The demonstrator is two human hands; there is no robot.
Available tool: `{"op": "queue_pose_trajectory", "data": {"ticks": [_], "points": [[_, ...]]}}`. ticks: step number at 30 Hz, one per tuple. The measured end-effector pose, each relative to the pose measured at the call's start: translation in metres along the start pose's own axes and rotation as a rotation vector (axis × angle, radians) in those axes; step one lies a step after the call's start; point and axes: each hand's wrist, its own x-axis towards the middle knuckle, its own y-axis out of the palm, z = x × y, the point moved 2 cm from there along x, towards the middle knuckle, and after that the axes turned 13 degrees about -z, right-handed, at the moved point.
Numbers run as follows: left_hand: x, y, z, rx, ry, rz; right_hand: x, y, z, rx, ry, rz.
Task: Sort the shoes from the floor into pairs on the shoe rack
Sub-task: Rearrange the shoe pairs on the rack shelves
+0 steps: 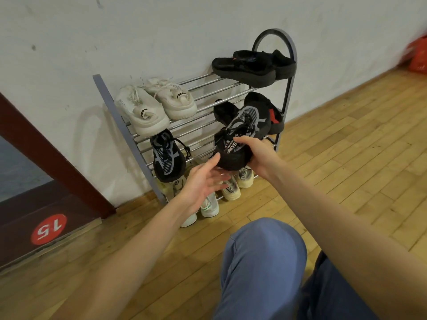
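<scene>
- The right hand (258,155) has its grip curled round the heel of a black knit sneaker with grey panels and cord laces (242,132), held in the air in front of the grey metal-barred shoe rack (208,88).
- The left hand (203,181) is spread, holding nothing, its fingertips reaching up to that heel.
- Left of the grip, the matching black-and-grey sneaker (167,155) waits alone on a lower shelf.
- Above the grip, cream chunky sneakers (154,105) and black platform slippers (251,64) sit paired; behind it lie black slip-ons with a red patch (272,112).
- Below the grip, pale yellow and white shoes (231,188) look paired, though the hands hide much.
- Judged remaining: seating this last shoe beside its mate.
</scene>
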Motion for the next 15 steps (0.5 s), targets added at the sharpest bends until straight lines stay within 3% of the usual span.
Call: {"op": "queue_pose_trajectory", "data": {"ticks": [6,15], "points": [[0.019,-0.061,0.031,-0.104,-0.186,-0.491,0.003,-0.005,-0.002,-0.030,0.158,-0.059],[0.056,-0.080,0.022,-0.318,-0.028,-0.688,-0.005,0.002,0.001,-0.164,0.018,-0.117]]}}
